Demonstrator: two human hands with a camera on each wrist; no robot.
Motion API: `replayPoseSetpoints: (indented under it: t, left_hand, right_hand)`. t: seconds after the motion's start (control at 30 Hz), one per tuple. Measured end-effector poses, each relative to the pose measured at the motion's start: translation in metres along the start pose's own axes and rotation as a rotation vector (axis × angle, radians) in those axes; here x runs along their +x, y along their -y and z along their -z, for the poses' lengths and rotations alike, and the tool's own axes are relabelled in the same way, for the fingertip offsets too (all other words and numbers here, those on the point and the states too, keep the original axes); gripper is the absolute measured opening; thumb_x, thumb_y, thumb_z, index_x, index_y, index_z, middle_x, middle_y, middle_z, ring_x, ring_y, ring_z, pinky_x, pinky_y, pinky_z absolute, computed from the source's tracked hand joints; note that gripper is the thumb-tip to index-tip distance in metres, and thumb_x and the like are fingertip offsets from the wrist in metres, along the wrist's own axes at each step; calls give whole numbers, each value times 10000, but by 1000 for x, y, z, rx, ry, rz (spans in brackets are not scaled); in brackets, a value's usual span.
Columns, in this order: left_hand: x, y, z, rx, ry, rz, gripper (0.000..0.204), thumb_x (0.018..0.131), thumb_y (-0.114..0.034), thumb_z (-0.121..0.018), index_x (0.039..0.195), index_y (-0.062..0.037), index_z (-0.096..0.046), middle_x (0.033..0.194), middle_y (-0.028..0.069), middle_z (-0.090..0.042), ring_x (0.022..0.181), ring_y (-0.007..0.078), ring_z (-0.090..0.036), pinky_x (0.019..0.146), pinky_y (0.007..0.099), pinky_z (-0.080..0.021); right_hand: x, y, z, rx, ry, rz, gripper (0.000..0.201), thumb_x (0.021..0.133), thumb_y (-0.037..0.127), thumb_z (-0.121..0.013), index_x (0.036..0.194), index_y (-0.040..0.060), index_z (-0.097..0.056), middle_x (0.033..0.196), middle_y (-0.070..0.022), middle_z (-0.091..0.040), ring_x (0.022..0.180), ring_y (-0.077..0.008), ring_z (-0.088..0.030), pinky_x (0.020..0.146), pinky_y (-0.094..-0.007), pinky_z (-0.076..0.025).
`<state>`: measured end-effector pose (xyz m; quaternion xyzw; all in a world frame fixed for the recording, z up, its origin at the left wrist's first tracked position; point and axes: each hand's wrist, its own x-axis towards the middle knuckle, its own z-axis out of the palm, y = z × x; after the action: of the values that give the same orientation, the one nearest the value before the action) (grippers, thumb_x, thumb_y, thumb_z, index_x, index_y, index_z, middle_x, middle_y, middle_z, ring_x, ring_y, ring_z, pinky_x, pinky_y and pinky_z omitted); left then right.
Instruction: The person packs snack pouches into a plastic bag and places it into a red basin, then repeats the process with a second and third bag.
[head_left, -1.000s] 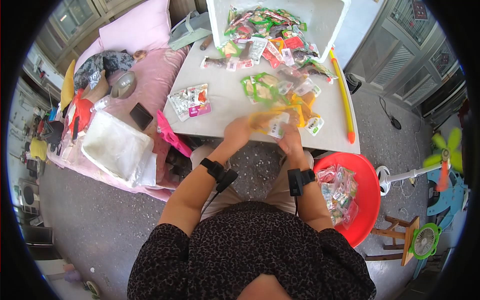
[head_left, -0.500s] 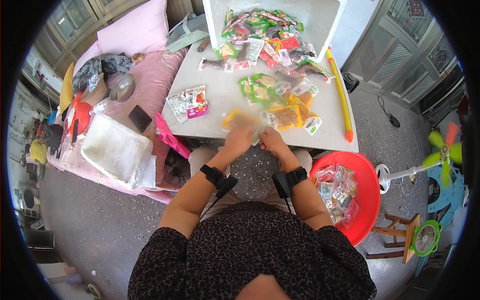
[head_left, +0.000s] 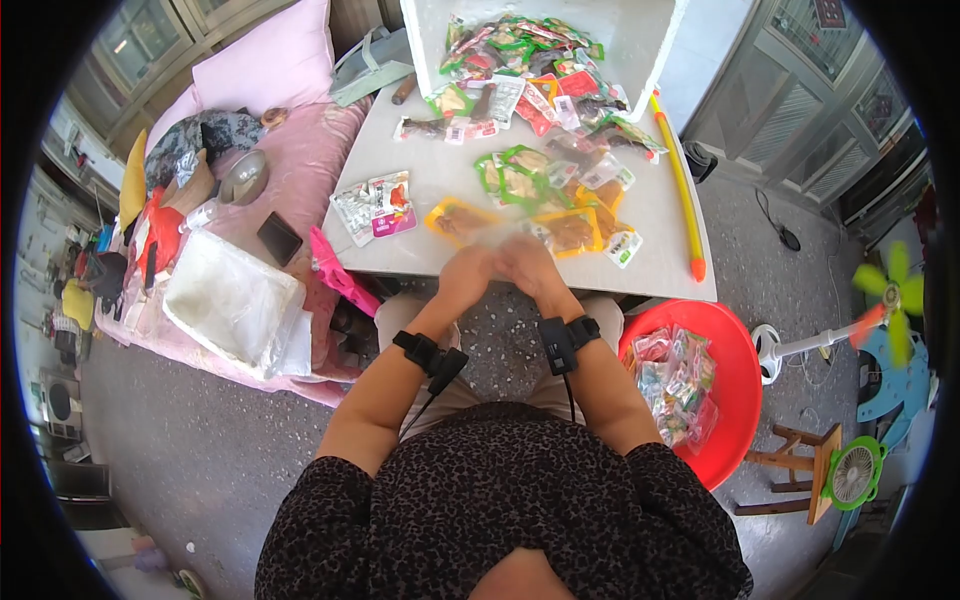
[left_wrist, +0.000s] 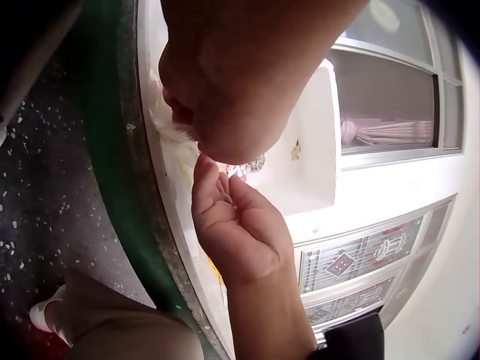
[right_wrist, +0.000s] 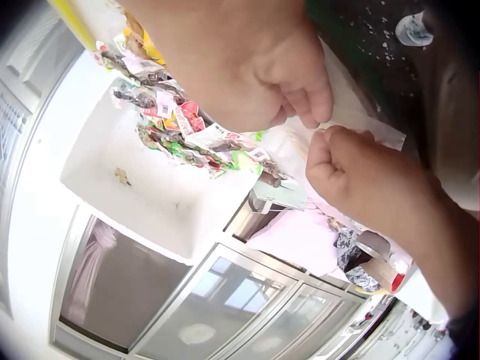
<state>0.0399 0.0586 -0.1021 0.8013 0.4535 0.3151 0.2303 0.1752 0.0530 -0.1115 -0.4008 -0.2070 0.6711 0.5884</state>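
In the head view my left hand [head_left: 467,276] and right hand [head_left: 532,268] meet at the table's near edge, fingertips together. Both pinch a thin, clear plastic bag [right_wrist: 384,132], whose edge shows beside the fingers in the right wrist view. Much of it is hidden or blurred. Just beyond the left hand lies a yellow-edged food packet [head_left: 458,220]. Another yellow-edged packet [head_left: 572,232] is beyond the right hand, with green-edged packets [head_left: 522,180] farther back. To the left rests a silver and red pouch pair [head_left: 378,208].
A white foam box [head_left: 650,60] on its side spills many packets at the back of the table. A yellow stick [head_left: 680,190] lines the right edge. At lower right stands a red basin [head_left: 735,400] of bagged packets. A pink-covered bed [head_left: 310,160] is on the left.
The yellow-edged packet that both hands held has moved left and now lies on the table. My hands have come together, the right one shifting left, with clear plastic between them.
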Motion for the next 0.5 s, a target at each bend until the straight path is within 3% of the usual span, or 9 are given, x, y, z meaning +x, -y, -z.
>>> replayPoseSetpoints:
  t: [0.03, 0.13, 0.23, 0.33, 0.37, 0.43, 0.5]
  left_hand:
    - [-1, 5, -3, 19, 20, 22, 150, 745, -147, -393, 798, -63, -505, 808, 160, -526, 796, 335, -490, 675, 428, -383]
    - [1, 21, -12, 63, 52, 82, 149, 739, -159, -401, 804, -60, -492, 801, 167, -524, 784, 340, -493, 664, 432, -385]
    - [1, 24, -18, 68, 46, 105, 144, 727, -169, -415, 789, -57, -481, 780, 167, -522, 760, 344, -497, 644, 439, -383]
    - [2, 21, -20, 66, 16, 87, 134, 714, -170, -425, 760, -54, -473, 757, 163, -519, 740, 345, -497, 629, 443, -380]
    - [2, 20, -21, 67, 7, 88, 130, 712, -168, -426, 754, -54, -472, 752, 161, -518, 737, 344, -497, 626, 443, -379]
    - [2, 20, -22, 71, -3, 91, 125, 709, -165, -427, 744, -54, -472, 747, 159, -517, 732, 342, -497, 623, 442, -378]
    - [2, 21, -22, 76, -6, 96, 124, 707, -165, -427, 739, -55, -473, 747, 158, -517, 731, 341, -498, 624, 441, -379]
  right_hand:
    - [-2, 0, 1, -11, 13, -17, 38, 754, 45, -456, 765, 59, -490, 721, -37, -524, 621, -141, -530, 544, -257, -447]
    - [-16, 16, 8, -330, -222, 123, 68, 743, 52, -481, 808, 53, -499, 730, -42, -527, 666, -174, -534, 569, -269, -443]
    - [0, 31, 53, -1210, -342, 879, 140, 720, 94, -525, 846, 44, -489, 732, -58, -542, 734, -228, -536, 650, -320, -428]
    - [21, 31, 71, -1662, -282, 743, 383, 665, 234, -593, 967, 33, -471, 894, -111, -537, 912, -277, -487, 783, -406, -364]
    - [21, 26, 73, -1722, -345, 664, 462, 646, 285, -602, 1003, 30, -456, 959, -122, -508, 970, -280, -444, 818, -427, -325]
    - [-11, 32, 27, -1831, -470, 501, 622, 607, 386, -619, 1074, 24, -427, 1088, -145, -449, 1088, -287, -358, 888, -469, -247]
    - [-13, 29, 26, -1881, -452, 483, 715, 575, 434, -624, 1109, 14, -402, 1156, -152, -381, 1134, -291, -290, 906, -485, -213]
